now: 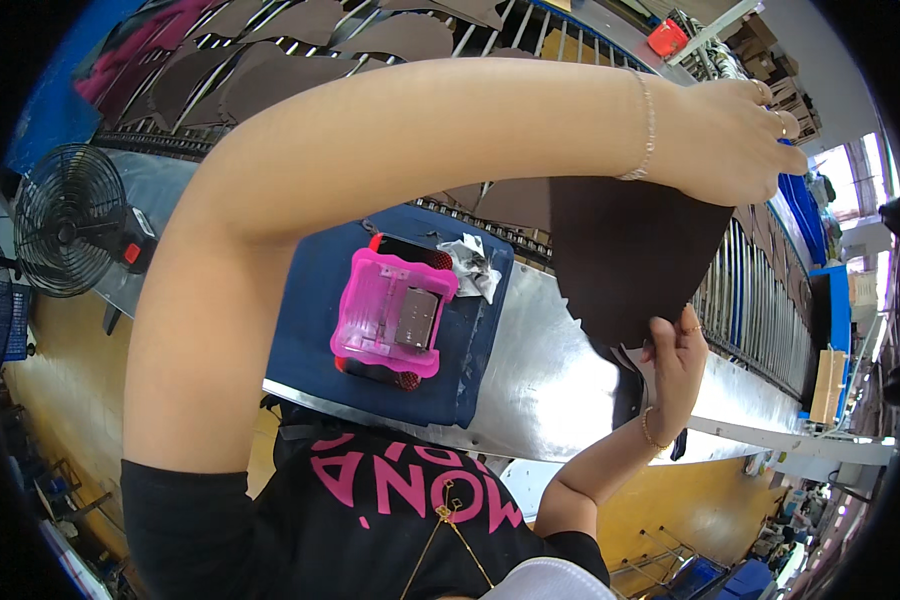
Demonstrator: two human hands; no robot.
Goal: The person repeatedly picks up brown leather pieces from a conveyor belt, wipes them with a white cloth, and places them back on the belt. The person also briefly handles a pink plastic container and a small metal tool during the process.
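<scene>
A dark brown piece, apparently leather, hangs between my two hands above the metal ledge on the right. My left arm reaches across the whole view, and my left hand is closed at the piece's upper right corner, its fingertips partly hidden. Lower down, my right hand pinches the bottom edge between thumb and fingers. Beneath that edge, close to my right hand, more dark pieces show in part. Similar brown pieces lie in rows on the conveyor rack beyond my arm.
A pink plastic tray with a metal block sits on a dark blue mat, beside crumpled silvery foil. At the left stands a black fan. The shiny metal ledge runs along the conveyor; a red container is at the far side.
</scene>
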